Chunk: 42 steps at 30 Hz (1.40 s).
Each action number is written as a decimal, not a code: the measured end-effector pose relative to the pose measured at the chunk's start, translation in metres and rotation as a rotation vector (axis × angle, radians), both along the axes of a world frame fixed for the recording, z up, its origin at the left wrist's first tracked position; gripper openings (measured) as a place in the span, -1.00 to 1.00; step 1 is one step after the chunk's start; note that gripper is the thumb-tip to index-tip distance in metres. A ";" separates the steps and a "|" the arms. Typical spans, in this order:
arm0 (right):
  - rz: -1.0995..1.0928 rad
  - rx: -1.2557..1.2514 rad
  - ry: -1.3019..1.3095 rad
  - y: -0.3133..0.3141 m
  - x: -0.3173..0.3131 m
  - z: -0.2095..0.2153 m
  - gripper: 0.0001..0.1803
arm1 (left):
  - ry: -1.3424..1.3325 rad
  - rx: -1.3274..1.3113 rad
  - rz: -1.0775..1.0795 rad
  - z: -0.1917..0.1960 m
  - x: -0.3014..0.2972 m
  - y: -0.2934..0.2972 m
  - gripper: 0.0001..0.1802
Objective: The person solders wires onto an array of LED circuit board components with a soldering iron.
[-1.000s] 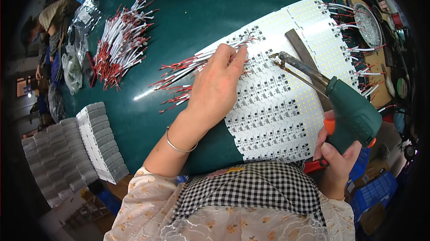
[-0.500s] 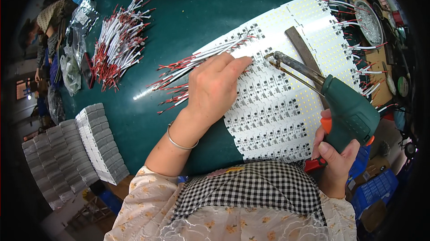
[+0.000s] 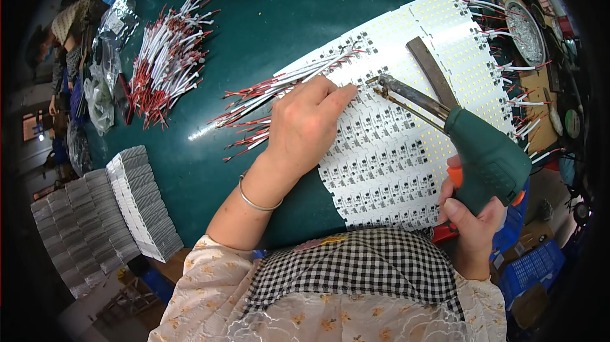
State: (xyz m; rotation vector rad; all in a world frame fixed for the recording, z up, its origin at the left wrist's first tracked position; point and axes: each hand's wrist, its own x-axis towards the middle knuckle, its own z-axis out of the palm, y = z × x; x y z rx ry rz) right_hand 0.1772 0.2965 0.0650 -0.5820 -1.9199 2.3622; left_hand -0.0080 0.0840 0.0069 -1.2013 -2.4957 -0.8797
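Note:
My right hand [image 3: 471, 220] is wrapped round the handle of a green soldering gun [image 3: 489, 154] with an orange trigger. Its metal tip [image 3: 376, 81] points left, close to the fingertips of my left hand [image 3: 309, 119]. That hand is closed in a pinch over the left part of the white LED circuit boards [image 3: 375, 142]; the wire in its fingers is mostly hidden. Other white-sleeved wires with red ends [image 3: 305, 75] lie across the boards and stick out leftward past the hand. A dark flat metal bar [image 3: 432, 72] rests on the boards.
A pile of white and red wires [image 3: 170, 56] lies on the green table [image 3: 248, 24]. Stacked grey-white pieces [image 3: 143, 205] stand at the left. More wires [image 3: 518, 103] stick out at the boards' right edge, near a round metal dish [image 3: 524, 34]. Another person [image 3: 67, 37] is at far left.
The soldering gun and my right hand have shifted slightly left, bringing the tip nearer my left fingertips. My left hand has barely moved.

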 end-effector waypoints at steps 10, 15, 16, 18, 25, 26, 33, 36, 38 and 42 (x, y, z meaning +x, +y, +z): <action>0.003 0.045 0.000 -0.006 -0.008 0.004 -0.47 | 0.021 0.060 -0.022 -0.008 0.001 -0.001 -0.62; -0.034 0.044 -0.021 -0.009 -0.007 0.001 -0.47 | 0.056 0.067 -0.027 -0.009 -0.001 0.001 -0.67; -0.056 0.053 -0.025 -0.010 -0.007 0.001 -0.47 | 0.056 0.068 -0.027 -0.010 -0.001 0.001 -0.67; -0.038 0.045 -0.026 -0.009 -0.008 0.002 -0.47 | 0.076 0.118 -0.032 -0.012 -0.001 0.002 -0.67; 0.001 0.026 -0.026 -0.007 -0.008 0.002 -0.48 | 0.010 0.060 -0.023 -0.008 0.001 0.000 -0.59; 0.002 0.026 -0.028 -0.007 -0.008 0.001 -0.48 | 0.006 0.049 -0.021 -0.008 0.001 0.000 -0.59; -0.007 0.026 -0.013 -0.009 -0.008 -0.003 -0.54 | 0.023 0.055 -0.018 -0.007 0.002 0.001 -0.57; 0.024 -0.005 -0.040 -0.006 -0.007 -0.004 -0.57 | 0.028 0.048 -0.014 -0.007 0.003 0.001 -0.57; 0.052 -0.004 -0.050 -0.006 -0.007 -0.005 -0.58 | 0.055 0.064 -0.014 -0.009 0.002 0.002 -0.63; 0.040 0.107 -0.069 -0.010 -0.008 -0.007 -0.54 | 0.047 0.064 -0.014 -0.009 0.003 0.003 -0.60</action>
